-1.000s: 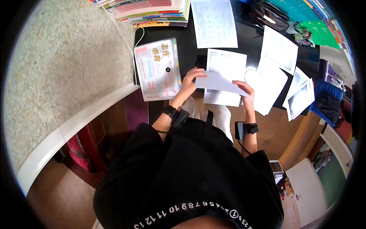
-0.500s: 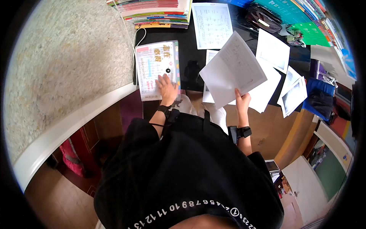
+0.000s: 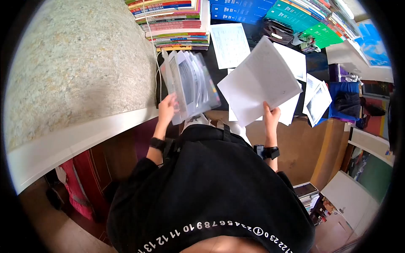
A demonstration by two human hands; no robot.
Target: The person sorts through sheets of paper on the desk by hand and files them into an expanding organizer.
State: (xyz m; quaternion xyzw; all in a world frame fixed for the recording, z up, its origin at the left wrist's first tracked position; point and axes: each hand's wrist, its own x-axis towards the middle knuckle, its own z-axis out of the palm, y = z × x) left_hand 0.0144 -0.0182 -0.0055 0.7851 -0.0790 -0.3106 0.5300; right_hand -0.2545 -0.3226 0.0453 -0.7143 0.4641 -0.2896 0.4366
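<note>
My left hand [image 3: 168, 109] grips the near left edge of a clear expanding file folder [image 3: 181, 86] with coloured index tabs down its right side. The folder stands fanned open, and printed sheets show in its pockets. In my right hand [image 3: 271, 114] are folded white paper sheets [image 3: 259, 80], pinched at their lower edge and held above the desk. Faint print shows on them. More loose sheets lie partly hidden beneath. One printed sheet [image 3: 230, 44] lies flat on the black desk, beyond the held paper.
A tall stack of books [image 3: 177, 27] stands behind the folder, with a white cord [image 3: 148, 29] beside it. Blue books [image 3: 240, 10], a dark pencil case [image 3: 276, 33] and a green book [image 3: 322, 36] line the back. Loose sheets [image 3: 317, 101] lie at the right edge. A wall [image 3: 84, 63] borders the left.
My left hand has gone from lying on the closed folder to gripping its left edge, and the folder has opened out. The right hand still holds the paper. The view has shifted slightly.
</note>
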